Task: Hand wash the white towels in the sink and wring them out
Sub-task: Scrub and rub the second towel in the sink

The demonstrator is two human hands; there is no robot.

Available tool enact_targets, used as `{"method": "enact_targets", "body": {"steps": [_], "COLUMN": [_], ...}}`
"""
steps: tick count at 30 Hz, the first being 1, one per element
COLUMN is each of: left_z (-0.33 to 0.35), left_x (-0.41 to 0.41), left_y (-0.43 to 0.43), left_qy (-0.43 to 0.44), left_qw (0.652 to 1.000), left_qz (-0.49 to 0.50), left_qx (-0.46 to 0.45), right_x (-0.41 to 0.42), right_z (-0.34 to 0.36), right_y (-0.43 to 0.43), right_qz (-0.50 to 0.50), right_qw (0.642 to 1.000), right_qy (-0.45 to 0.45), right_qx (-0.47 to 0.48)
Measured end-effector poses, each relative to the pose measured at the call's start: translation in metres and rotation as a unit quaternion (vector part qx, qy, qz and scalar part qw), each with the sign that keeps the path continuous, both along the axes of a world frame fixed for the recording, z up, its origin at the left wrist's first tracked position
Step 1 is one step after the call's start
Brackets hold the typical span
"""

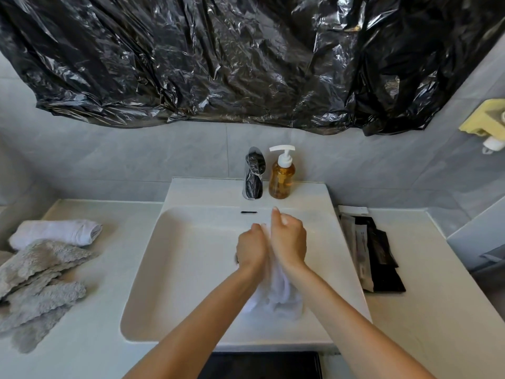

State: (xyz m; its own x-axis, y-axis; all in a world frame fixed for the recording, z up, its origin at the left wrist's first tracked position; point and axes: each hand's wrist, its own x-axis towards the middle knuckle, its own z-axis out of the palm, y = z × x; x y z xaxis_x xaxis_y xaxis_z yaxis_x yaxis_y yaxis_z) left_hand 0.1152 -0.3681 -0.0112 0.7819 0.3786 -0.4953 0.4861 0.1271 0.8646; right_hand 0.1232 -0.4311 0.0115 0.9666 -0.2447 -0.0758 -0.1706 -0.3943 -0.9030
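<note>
A white towel (276, 294) hangs bunched over the white sink (175, 255), its lower part drooping between my forearms. My left hand (250, 248) and my right hand (288, 242) grip its upper end side by side, knuckles up, above the basin's middle. My right index finger sticks up toward the tap. A second white towel (58, 231) lies rolled on the counter at the far left. The chrome tap (254, 175) stands behind the basin with no water running from it.
An amber soap pump bottle (282, 176) stands right of the tap. Grey fluffy cloths (38, 285) lie on the left counter. Black and white packets (371, 253) sit on the right counter. Black plastic sheeting (218, 58) covers the wall above.
</note>
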Motion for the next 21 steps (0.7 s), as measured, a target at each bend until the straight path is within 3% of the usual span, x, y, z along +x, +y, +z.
{"method": "enact_targets", "body": {"steps": [3, 7, 14, 21], "left_z": [0.003, 0.006, 0.008, 0.005], "left_x": [0.000, 0.000, 0.014, 0.006], "left_y": [-0.005, -0.007, 0.011, 0.001], "left_qy": [-0.006, -0.021, -0.005, -0.001], "left_qw": [1.000, 0.999, 1.000, 0.999], "left_qz": [0.007, -0.023, 0.029, -0.030], "left_qx": [0.018, 0.042, 0.011, 0.028], "right_x": [0.007, 0.017, -0.010, 0.026], "right_z": [-0.005, -0.007, -0.013, -0.009], "right_y": [-0.001, -0.006, 0.013, 0.001], "right_qz": [-0.043, -0.097, 0.042, -0.073], "right_qw": [0.999, 0.994, 0.995, 0.991], "right_qy": [-0.015, 0.033, 0.069, 0.112], "right_qx": [0.013, 0.035, -0.060, 0.019]}}
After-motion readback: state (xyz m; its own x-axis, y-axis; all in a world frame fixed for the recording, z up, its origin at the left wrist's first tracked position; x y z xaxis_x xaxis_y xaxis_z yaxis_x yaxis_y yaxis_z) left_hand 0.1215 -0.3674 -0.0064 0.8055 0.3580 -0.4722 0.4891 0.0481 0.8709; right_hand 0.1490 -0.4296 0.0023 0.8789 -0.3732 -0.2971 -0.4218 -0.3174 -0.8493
